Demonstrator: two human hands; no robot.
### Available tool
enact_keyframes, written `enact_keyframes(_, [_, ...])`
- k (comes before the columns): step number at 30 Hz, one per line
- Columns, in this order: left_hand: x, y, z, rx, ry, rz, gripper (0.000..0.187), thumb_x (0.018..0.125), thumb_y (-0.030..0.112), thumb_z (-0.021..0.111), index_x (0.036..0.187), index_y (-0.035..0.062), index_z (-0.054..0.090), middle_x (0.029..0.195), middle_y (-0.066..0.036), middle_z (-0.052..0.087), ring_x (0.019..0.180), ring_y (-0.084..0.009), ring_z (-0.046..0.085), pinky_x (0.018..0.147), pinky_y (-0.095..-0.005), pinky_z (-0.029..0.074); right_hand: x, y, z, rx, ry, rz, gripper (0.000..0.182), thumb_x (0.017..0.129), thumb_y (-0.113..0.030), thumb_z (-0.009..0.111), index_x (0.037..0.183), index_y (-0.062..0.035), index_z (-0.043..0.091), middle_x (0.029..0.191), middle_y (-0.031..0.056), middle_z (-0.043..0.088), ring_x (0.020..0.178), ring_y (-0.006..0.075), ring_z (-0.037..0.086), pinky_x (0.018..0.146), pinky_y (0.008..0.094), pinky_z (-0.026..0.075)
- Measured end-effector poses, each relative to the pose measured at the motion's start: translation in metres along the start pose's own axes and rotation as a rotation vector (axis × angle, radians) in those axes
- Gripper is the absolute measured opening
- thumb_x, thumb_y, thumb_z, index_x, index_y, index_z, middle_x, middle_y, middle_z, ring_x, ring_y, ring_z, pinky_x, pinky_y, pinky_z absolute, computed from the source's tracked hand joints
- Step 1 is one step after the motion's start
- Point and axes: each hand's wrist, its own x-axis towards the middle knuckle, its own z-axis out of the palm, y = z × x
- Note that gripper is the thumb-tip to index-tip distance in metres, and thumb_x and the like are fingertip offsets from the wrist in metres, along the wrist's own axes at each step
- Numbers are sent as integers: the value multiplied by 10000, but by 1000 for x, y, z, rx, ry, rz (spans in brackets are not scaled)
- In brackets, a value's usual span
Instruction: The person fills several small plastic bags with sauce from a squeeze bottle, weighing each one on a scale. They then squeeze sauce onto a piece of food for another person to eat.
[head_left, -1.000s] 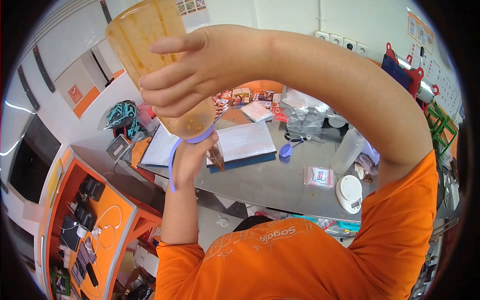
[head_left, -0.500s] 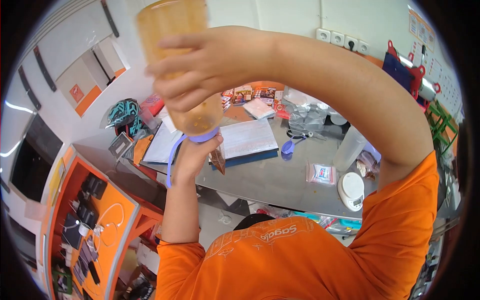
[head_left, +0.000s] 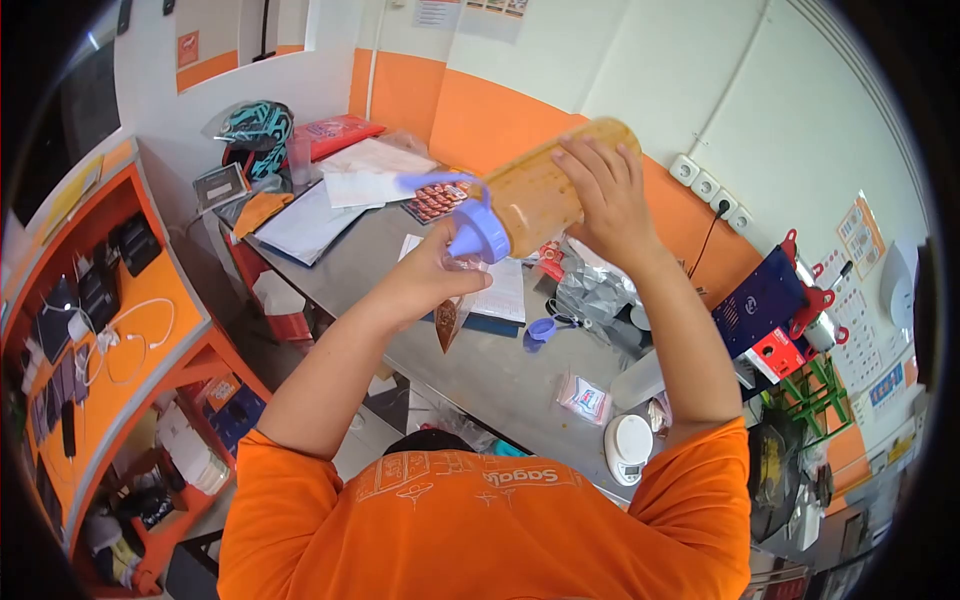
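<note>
My right hand (head_left: 610, 205) is wrapped round a large clear squeeze bottle (head_left: 535, 205), smeared inside with orange-brown sauce. The bottle lies tilted in the air, its lavender nozzle lid (head_left: 480, 232) pointing down and left, and a lavender strap sticks out from the lid. Right beside the nozzle, my left hand (head_left: 438, 268) pinches the top of a small clear plastic bag (head_left: 448, 322). Brown sauce fills the bag's pointed lower corner, which hangs over the table edge. Part of the bag's mouth is hidden behind the fingers and lid.
On the steel table (head_left: 400, 345) are papers on a clipboard (head_left: 505, 295), a lavender scoop (head_left: 540, 332), a packet of small bags (head_left: 584, 398) and a white kitchen scale (head_left: 628, 442). An orange shelf unit (head_left: 150, 350) stands at the left. Wall sockets (head_left: 705, 190) are at the right.
The bottle has gone from nearly upright, upside down, to a slanted position, lower and farther right. My right hand came down with it. The left hand still grips the bag; the view has shifted.
</note>
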Motion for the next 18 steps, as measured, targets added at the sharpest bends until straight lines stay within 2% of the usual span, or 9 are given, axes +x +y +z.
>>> enact_keyframes(2, [-1,-9,-5,6,23,17,546,713,55,698,1173,54,403,926,-27,489,887,-123,498,758,-273,418,-13,-11,6,79,-27,73,746,560,-129,754,1235,-126,437,1246,64,481,1127,257,470,991,438,292])
enact_keyframes(4, [-2,-12,-10,21,27,37,558,720,44,693,1181,64,380,911,-26,483,889,-120,494,747,-267,419,-31,-30,13,445,-260,514,827,536,-102,778,1267,-81,392,1251,118,467,1153,286,459,994,422,310])
enact_keyframes(6, [-6,-15,-14,47,64,25,558,729,12,674,1173,78,342,888,-24,465,870,-108,480,727,-255,414,-58,-51,31,1135,-289,798,813,597,-122,775,1284,-39,349,1251,143,460,1187,281,433,998,394,330])
enact_keyframes(7, [-9,-19,-15,44,47,18,558,729,12,674,1173,78,342,888,-24,465,870,-108,480,727,-255,414,-78,-66,47,1125,-288,816,813,597,-122,775,1284,-39,349,1251,143,460,1187,281,433,998,394,330])
enact_keyframes(10, [-18,-28,-24,140,120,85,558,735,0,660,1162,90,311,867,-18,446,822,-100,459,717,-238,397,-119,-95,75,1254,-35,1143,818,637,-133,774,1299,-10,309,1244,145,460,1181,257,435,987,365,357])
enact_keyframes(12, [-23,-30,-25,148,156,81,559,737,1,658,1163,89,308,865,-18,445,825,-100,458,725,-237,394,-137,-110,80,1576,158,1380,802,643,-150,783,1270,3,307,1215,149,473,1142,255,469,971,355,375])
enact_keyframes(13, [-24,-29,-25,157,187,93,559,738,2,657,1165,88,306,864,-18,445,828,-100,458,732,-236,390,-150,-115,88,1584,158,1403,802,643,-150,783,1270,3,307,1215,149,473,1142,255,469,971,355,375])
enact_keyframes(15, [-26,-29,-20,123,181,63,544,747,-5,645,1162,81,303,870,-22,449,839,-102,457,761,-243,386,-181,-128,104,1107,-25,1324,765,643,-136,780,1231,6,311,1180,151,487,1110,249,491,957,358,391])
enact_keyframes(18, [-23,-35,-13,96,238,140,536,755,-28,625,1160,80,291,881,-30,451,836,-104,461,764,-250,400,-213,-156,111,1146,-58,1339,727,648,-130,780,1200,-4,322,1177,148,483,1106,254,489,955,369,392])
